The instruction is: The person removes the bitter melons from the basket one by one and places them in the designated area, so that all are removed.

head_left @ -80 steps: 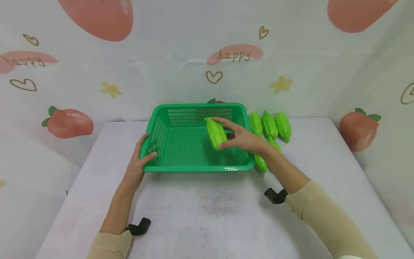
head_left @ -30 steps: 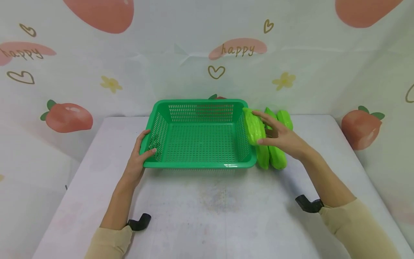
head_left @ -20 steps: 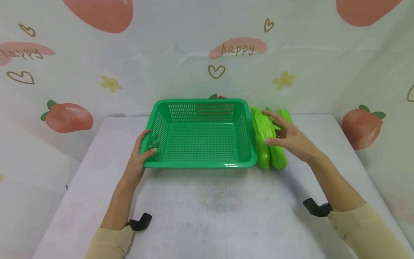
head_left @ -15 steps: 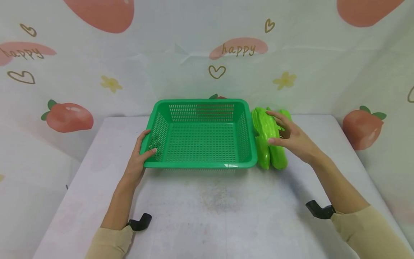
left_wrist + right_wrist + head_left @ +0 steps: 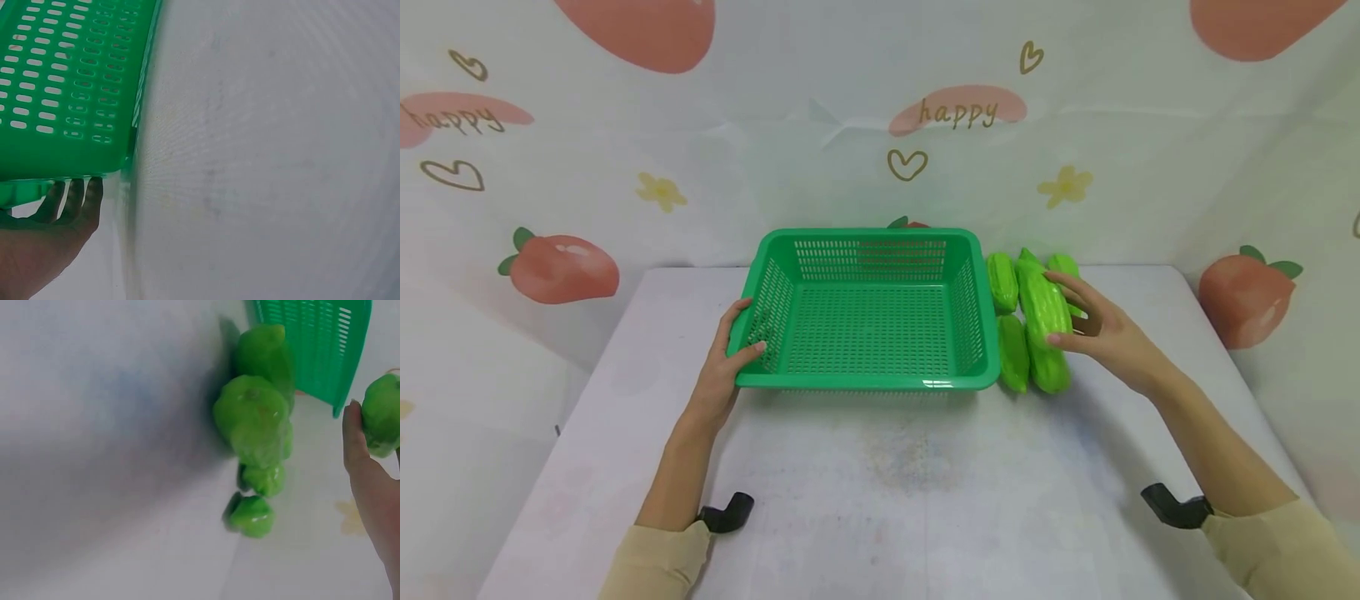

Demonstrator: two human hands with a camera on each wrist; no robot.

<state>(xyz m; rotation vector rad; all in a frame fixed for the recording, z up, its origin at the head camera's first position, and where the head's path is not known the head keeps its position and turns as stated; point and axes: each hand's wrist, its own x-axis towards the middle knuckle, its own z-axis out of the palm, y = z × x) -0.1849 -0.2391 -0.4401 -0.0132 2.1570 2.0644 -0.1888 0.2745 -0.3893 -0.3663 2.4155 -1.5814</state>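
Observation:
In the head view my left hand grips the left rim of a green plastic basket, thumb inside. The left wrist view shows its fingers at the basket's edge. My right hand holds a glossy, ridged light-green bitter melon between thumb and fingers, right of the basket. It hangs over several more bitter melons lying on the table, among them a back-left one, a front-left one and a front-right one. In the right wrist view the held melon is apart from the lying ones.
The basket has slotted walls and nothing lies inside it. Both stand on a white table, close to a patterned cloth backdrop. The melon pile sits directly against the basket's right side.
My right hand has carried the bitter melon from above the basket rightward, past its right rim, to over the other melons. The left hand stays on the rim.

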